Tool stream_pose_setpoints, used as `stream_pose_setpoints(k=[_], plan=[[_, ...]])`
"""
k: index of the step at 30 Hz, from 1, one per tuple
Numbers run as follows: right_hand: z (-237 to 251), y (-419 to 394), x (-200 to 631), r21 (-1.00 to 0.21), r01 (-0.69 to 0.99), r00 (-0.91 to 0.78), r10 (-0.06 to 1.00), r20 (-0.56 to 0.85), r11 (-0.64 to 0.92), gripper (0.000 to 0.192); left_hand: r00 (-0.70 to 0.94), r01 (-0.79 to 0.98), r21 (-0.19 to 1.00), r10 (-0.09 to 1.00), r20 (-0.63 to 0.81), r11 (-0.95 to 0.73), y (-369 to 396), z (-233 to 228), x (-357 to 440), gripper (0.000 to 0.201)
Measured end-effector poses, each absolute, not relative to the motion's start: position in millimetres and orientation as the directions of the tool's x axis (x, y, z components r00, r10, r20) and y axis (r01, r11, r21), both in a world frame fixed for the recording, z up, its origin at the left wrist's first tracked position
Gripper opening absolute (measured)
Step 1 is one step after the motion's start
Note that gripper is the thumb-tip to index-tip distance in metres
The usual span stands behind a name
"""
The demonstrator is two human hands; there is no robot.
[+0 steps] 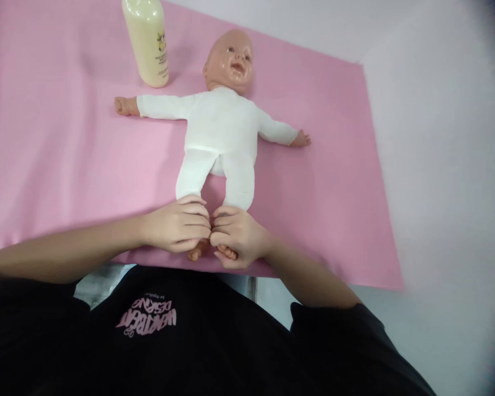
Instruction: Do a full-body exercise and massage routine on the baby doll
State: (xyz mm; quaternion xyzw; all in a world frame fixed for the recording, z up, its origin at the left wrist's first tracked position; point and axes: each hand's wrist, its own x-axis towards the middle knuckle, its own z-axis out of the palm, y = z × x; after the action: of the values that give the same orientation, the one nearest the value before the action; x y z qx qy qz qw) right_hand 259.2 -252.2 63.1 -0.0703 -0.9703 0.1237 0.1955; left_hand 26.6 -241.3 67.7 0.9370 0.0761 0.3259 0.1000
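A baby doll with a white cloth body lies on its back, arms spread out and head away from me. My left hand is closed round the doll's lower leg on the left, and a small foot pokes out beneath the fingers. Round the other lower leg wraps my right hand, with the toes of that foot showing at its near edge. The two hands meet at the knuckles. Both thumbs are mostly hidden.
Under the doll a pink mat covers the table, its right edge slanting beside a pale surface. A pale yellow bottle with a printed label stands upright left of the doll's head. My black shirt fills the near side.
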Motion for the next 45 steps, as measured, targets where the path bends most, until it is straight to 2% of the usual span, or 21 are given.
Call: stream_pose_setpoints(k=[3,8,11,17,22,27,30,35,39,45], plan=[[63.3,-252.4,259.0,-0.292,0.073,-0.904,0.187,0.384,0.953,0.009,0.793,0.082,0.272,0.228,0.565,-0.959,-241.4,66.7,25.7,0.023],[64.0,-253.3,258.6,-0.269,0.090,-0.956,0.159,0.247,0.959,0.009,0.803,0.074,0.353,0.266,0.534,-0.933,-241.3,65.2,24.7,0.021],[63.9,-253.7,258.2,-0.285,0.098,-0.947,0.178,0.267,0.953,0.010,0.803,0.083,0.332,0.260,0.537,-0.940,-241.0,65.6,25.2,0.022],[63.6,-253.5,256.7,-0.310,0.027,-0.881,0.169,0.441,0.950,0.015,0.775,0.063,0.301,0.237,0.586,-0.952,-241.1,67.8,26.1,0.020],[61.8,-253.5,256.8,-0.301,0.042,-0.909,0.162,0.385,0.953,0.016,0.814,0.103,0.325,0.267,0.516,-0.940,-241.4,66.5,24.9,0.025],[59.5,-253.7,257.3,-0.291,0.045,-0.940,0.140,0.312,0.956,0.015,0.801,0.095,0.296,0.249,0.545,-0.950,-241.3,66.5,25.0,0.024],[59.9,-253.5,257.6,-0.305,0.046,-0.930,0.152,0.334,0.951,0.015,0.789,0.084,0.277,0.234,0.569,-0.957,-241.2,67.2,25.4,0.024],[63.0,-252.2,257.7,-0.291,0.036,-0.911,0.151,0.383,0.956,0.018,0.814,0.096,0.334,0.267,0.516,-0.938,-240.9,66.4,25.2,0.024],[63.1,-251.6,257.7,-0.306,0.003,-0.885,0.145,0.442,0.952,0.022,0.815,0.099,0.328,0.266,0.515,-0.939,-240.7,66.0,25.4,0.025],[60.3,-252.1,259.4,-0.306,0.030,-0.927,0.141,0.349,0.952,0.026,0.779,0.066,0.275,0.222,0.586,-0.959,-240.7,67.0,27.1,0.022]])
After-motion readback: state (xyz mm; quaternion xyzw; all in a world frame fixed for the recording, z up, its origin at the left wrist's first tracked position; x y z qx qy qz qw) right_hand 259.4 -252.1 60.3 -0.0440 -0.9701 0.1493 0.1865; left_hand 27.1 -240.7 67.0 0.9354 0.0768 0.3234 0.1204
